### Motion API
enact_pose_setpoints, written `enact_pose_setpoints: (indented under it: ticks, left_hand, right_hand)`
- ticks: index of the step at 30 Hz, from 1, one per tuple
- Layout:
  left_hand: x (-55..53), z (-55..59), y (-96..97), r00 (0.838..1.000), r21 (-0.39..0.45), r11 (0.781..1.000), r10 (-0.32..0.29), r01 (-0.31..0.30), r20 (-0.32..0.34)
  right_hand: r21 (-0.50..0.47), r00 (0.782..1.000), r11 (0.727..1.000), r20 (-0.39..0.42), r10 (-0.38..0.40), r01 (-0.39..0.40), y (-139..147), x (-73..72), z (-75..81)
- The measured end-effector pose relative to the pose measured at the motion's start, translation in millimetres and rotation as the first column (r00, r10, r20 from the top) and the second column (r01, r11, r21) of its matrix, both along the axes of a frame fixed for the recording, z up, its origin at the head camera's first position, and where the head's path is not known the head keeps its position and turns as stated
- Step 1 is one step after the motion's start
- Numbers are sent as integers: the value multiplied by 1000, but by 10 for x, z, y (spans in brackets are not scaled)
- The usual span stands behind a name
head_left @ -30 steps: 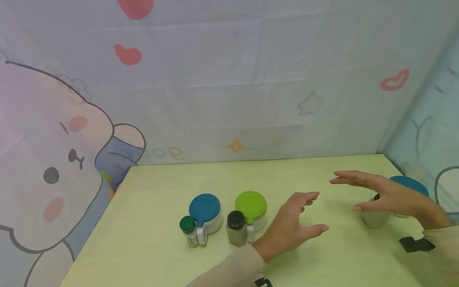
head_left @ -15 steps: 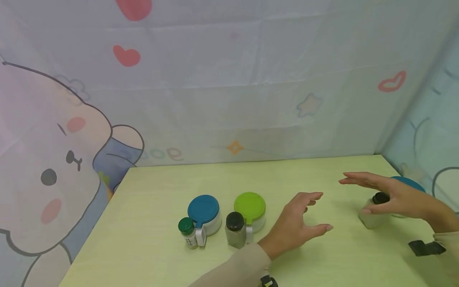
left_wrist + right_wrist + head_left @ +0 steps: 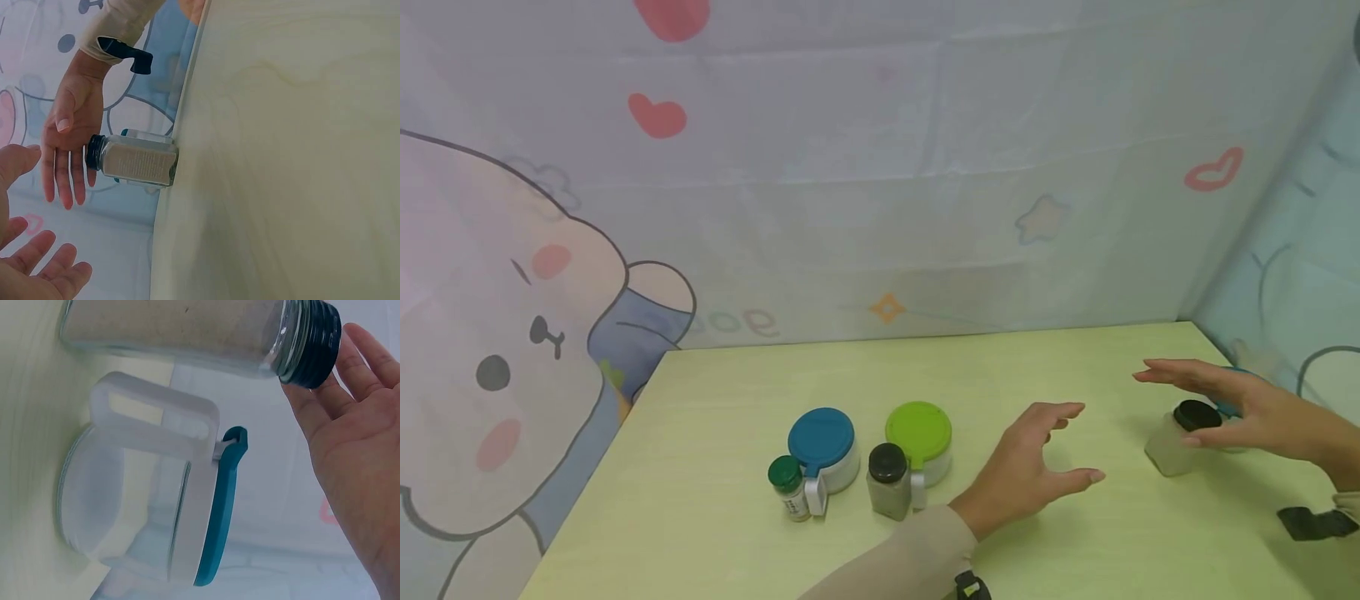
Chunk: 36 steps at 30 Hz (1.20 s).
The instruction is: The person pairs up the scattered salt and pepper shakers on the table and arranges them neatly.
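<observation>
A glass seasoning jar with a black cap stands upright at the right of the table, filled with pale powder. My right hand is at the cap, fingers extended and thumb apart, overlapping the cap's edge in the head view. Behind that hand, mostly hidden in the head view, is a clear jar with a white handle and a blue lid. Nearer the table's middle my left hand hovers with thumb and fingers spread, holding nothing.
Left of my left hand stand a green-lidded jar, a black-capped seasoning jar, a blue-lidded jar and a small green-capped bottle. A printed cloth hangs behind the pale table.
My right hand has moved right, uncovering the black cap of the seasoning jar. My left hand has drifted slightly right. The head view has turned a little to the right.
</observation>
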<state>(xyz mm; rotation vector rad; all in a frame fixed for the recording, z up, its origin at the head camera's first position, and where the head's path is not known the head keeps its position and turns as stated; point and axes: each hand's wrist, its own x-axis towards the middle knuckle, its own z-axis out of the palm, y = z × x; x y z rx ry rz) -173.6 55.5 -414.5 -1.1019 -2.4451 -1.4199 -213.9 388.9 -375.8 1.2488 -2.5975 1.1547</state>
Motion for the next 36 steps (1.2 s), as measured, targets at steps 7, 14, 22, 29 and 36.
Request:
enact_pose_setpoints:
  ticks: [7,14,22,29,36]
  left_hand:
    - [-26,-35,64,1000,-8,1000,2,-2,8]
    - [-49,-59,111,999,-15,1000,-16,17,50]
    - [-71,-85,146,996,-18,999,-33,35,78]
    - [-97,-100,193,996,-15,999,-32,33,86]
    - [-122,-121,234,996,-23,999,-25,27,81]
  right_hand:
    - [-34,1000,999,20,22,-21,113,-6,-53]
    - [-50,999,998,24,32,-30,223,-33,-122]
    - [-1,997,997,35,-72,72,342,8,-148]
    - [22,987,988,51,-153,152,410,46,-133]
    - [10,983,984,21,-180,180,471,39,-156]
